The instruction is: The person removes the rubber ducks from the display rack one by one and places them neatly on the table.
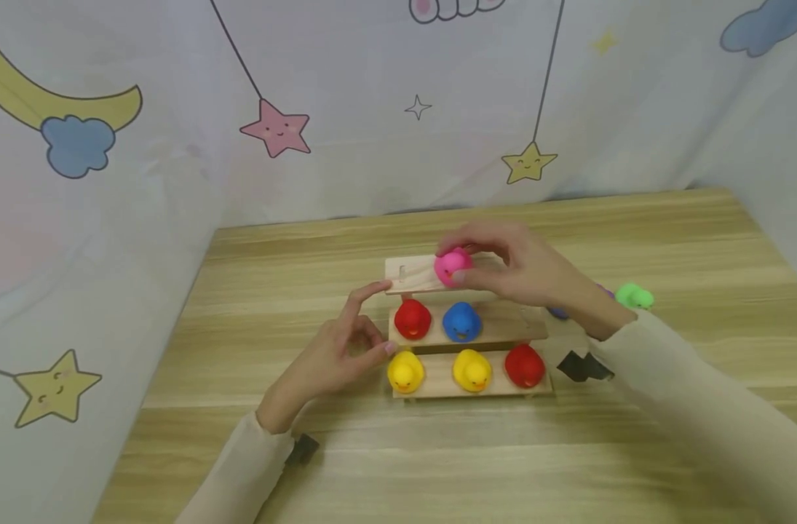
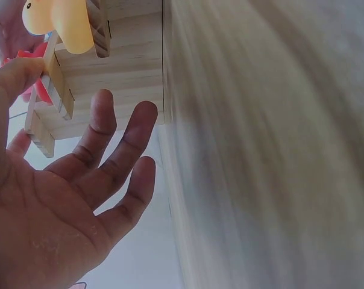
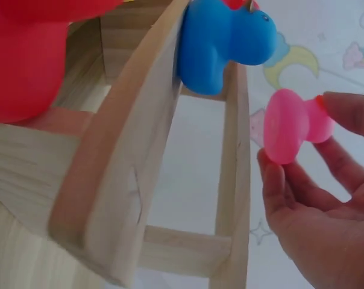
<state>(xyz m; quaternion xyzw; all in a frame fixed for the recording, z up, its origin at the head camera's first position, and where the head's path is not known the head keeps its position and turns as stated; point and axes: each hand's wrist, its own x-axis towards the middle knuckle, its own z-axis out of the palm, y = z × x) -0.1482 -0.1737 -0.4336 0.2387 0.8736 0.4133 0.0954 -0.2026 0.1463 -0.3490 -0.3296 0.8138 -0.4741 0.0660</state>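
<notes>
My right hand (image 1: 525, 266) pinches a pink rubber duck (image 1: 452, 268) between thumb and fingers, close over the top shelf (image 1: 414, 271) of a wooden three-step stand. My left hand (image 1: 332, 356) reaches to the stand's left side, its index fingertip at the end of the top shelf and its thumb at the end of the middle one. In the left wrist view the other fingers (image 2: 119, 156) are spread and hold nothing. A red duck (image 1: 413, 319) and a blue duck (image 1: 462, 322) sit on the middle shelf (image 1: 506, 320).
On the bottom shelf (image 1: 439, 375) stand two yellow ducks (image 1: 405, 372) (image 1: 472, 370) and a red duck (image 1: 524, 366). A green duck (image 1: 634, 296) lies on the wooden table (image 1: 477, 466) to the right, beside purple and blue shapes partly hidden by my right wrist. A patterned cloth (image 1: 372, 160) hangs behind.
</notes>
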